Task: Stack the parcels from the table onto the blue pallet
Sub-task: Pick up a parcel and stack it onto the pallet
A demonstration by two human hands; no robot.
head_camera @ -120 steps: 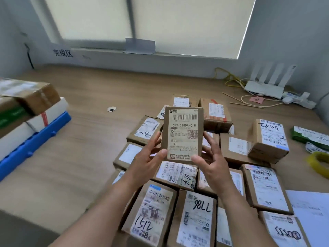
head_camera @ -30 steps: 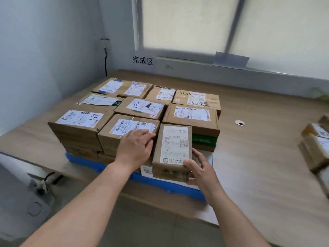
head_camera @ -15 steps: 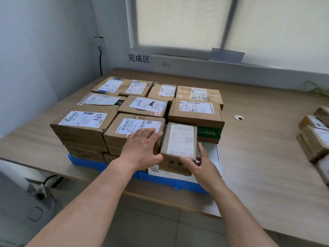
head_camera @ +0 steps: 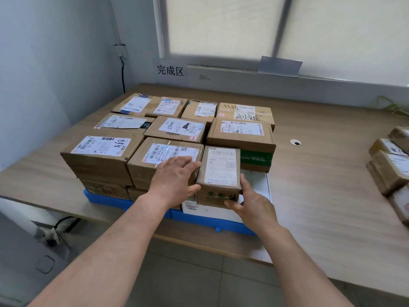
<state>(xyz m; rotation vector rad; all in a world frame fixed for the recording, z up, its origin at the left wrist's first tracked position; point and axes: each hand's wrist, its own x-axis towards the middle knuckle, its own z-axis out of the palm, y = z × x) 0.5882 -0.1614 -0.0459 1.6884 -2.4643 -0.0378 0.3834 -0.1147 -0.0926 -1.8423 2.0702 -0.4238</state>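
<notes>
A small brown parcel (head_camera: 221,169) with a white label on top sits on a white box (head_camera: 254,185) at the front right corner of the blue pallet (head_camera: 199,220). It is pushed up against the stacked parcels (head_camera: 177,129) that fill the pallet. My left hand (head_camera: 174,182) lies flat on the neighbouring box, its fingers beside the small parcel's left side and its thumb at the parcel's front left edge. My right hand (head_camera: 254,207) holds the parcel's right side, with the thumb curled across its front face.
The pallet sits on a wooden table (head_camera: 321,185) near its front edge, in a corner by the left wall. More brown parcels (head_camera: 389,169) lie at the right edge of the view. A round cable grommet (head_camera: 295,142) is set into the tabletop.
The small parcel, lifted from the table pile, has been carried to the pallet and set on the white box. In the last second it slid back against the stack.
</notes>
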